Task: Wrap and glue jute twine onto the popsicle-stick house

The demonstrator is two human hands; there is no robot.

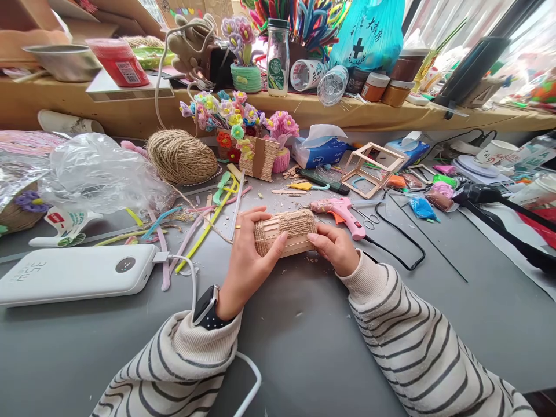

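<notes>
A small craft piece of flat wooden sticks partly wrapped in jute twine (297,225) is held between both hands above the grey table. My left hand (252,249) grips its left end, the thumb laid along the near side and the fingers over the top. At the right end, my right hand (334,246) pinches the corner between thumb and fingers. Just beyond lies a pink glue gun (343,213), close to my right fingers. A ball of jute twine (181,155) sits further back on the left, with a strand trailing toward my left hand.
A white power bank (78,275) with a cable lies at the left. Pipe cleaners (208,223) are strewn beside my left hand. Scissors (368,219), an open wooden stick frame (371,168) and a blue tissue pack (321,147) stand behind. A crowded ledge (278,104) runs across the back.
</notes>
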